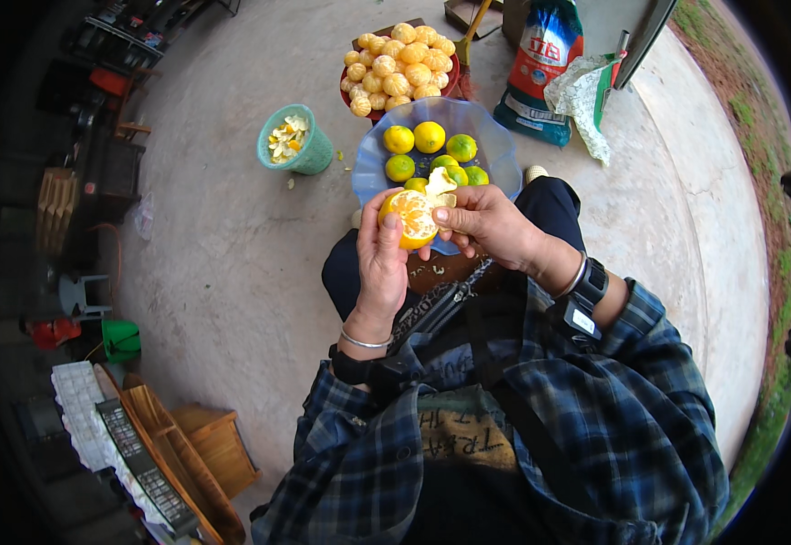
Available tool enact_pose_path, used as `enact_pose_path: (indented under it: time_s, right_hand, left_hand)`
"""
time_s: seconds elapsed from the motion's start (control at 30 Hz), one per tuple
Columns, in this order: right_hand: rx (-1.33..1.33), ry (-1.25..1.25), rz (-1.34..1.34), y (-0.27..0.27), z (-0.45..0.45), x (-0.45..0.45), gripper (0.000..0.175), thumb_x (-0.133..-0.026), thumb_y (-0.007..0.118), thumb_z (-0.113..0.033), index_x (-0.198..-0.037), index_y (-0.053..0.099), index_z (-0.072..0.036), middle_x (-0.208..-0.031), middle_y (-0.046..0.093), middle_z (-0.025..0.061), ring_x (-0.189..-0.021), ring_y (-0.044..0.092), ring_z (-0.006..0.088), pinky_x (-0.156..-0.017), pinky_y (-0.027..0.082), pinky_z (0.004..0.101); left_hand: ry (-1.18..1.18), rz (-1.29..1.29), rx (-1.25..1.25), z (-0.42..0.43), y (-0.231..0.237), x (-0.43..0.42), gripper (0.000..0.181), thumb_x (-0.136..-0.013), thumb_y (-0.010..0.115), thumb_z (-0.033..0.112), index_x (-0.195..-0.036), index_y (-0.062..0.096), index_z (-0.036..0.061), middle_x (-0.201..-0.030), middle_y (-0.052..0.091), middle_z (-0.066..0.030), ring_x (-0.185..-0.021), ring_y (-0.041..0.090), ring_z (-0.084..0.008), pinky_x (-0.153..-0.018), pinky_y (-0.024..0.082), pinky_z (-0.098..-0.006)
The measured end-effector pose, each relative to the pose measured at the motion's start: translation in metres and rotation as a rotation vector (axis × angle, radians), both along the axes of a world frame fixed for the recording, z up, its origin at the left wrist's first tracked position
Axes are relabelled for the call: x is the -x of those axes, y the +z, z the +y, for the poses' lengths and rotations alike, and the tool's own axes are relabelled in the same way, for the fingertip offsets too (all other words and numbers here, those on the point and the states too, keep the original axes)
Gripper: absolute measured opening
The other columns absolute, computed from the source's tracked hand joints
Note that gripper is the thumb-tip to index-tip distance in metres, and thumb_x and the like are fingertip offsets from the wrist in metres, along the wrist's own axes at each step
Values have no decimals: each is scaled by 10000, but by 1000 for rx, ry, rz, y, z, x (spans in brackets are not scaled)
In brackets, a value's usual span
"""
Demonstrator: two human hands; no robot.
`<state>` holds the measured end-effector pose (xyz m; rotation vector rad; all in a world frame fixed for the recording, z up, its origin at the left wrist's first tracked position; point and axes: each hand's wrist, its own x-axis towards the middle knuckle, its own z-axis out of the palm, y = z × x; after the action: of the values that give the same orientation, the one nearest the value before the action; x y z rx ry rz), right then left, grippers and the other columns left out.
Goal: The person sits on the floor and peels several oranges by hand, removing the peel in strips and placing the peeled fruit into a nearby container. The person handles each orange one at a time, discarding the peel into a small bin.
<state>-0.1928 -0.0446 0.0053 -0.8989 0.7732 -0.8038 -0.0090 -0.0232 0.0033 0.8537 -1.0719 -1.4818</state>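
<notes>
My left hand [383,262] holds a partly peeled mandarin [410,216], its pale segments facing up and to the right. My right hand [494,221] pinches a loosened flap of peel [441,182] at the fruit's right side. Below both hands lies a blue translucent plastic basin with a wavy rim [501,139], holding several unpeeled yellow-green mandarins [430,137]. Beyond it, a red bowl [451,76] is heaped with peeled mandarins [395,65]. A green plastic bin [315,154] to the left contains scraps of peel [287,139].
A detergent bag [545,65] stands at the upper right beside a crumpled patterned sheet [578,92]. A broom [465,51] is behind the red bowl. Wooden furniture [211,446], a green bucket [121,340] and a pale stool [84,296] stand at the left.
</notes>
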Motion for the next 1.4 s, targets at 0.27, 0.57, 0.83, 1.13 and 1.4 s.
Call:
enact_pose_path:
  time_s: [0.27, 0.57, 0.83, 1.13, 1.4]
  right_hand:
    - [30, 8, 97, 10, 2, 4, 249, -956, 637, -240, -875, 637, -5, -700, 594, -7, -560, 512, 50, -484, 444, 209]
    - [257, -106, 392, 8, 3, -1, 177, -876, 642, -158, -843, 647, 16, -673, 573, 3, -588, 508, 59, -530, 425, 241]
    - [-101, 83, -14, -1, 0, 11, 213, -901, 685, -231, -852, 655, -26, -698, 621, 14, -567, 550, 50, -446, 411, 186]
    - [-141, 77, -88, 2, 0, 3, 400, -921, 665, -413, -994, 631, -22, -779, 634, 5, -600, 562, 53, -457, 439, 174]
    - [-52, 93, -46, -4, -1, 11, 298, -927, 677, -319, -935, 648, -22, -789, 644, 17, -634, 574, 65, -483, 446, 198]
  left_hand:
    - [-8, -31, 42, 1, 1, -2, 456, -1034, 428, 407, -1304, 443, 41, -1098, 589, -81, -873, 595, -138, -631, 498, -274]
    - [-9, -86, 60, 3, 0, 1, 422, -1023, 497, 349, -1279, 487, 15, -1010, 603, -77, -732, 582, -107, -591, 495, -232]
    - [-96, 150, -144, 2, 0, -6, 561, -1028, 351, 516, -1298, 470, 39, -983, 605, -75, -693, 595, -154, -529, 458, -249]
    - [-99, 134, -42, -1, -1, -5, 547, -987, 555, 399, -1373, 389, 49, -1164, 552, -84, -897, 592, -131, -673, 514, -226]
    - [-182, 73, -35, -1, 12, -9, 714, -850, 763, 247, -1405, 375, 21, -1139, 549, -80, -837, 572, -115, -684, 512, -231]
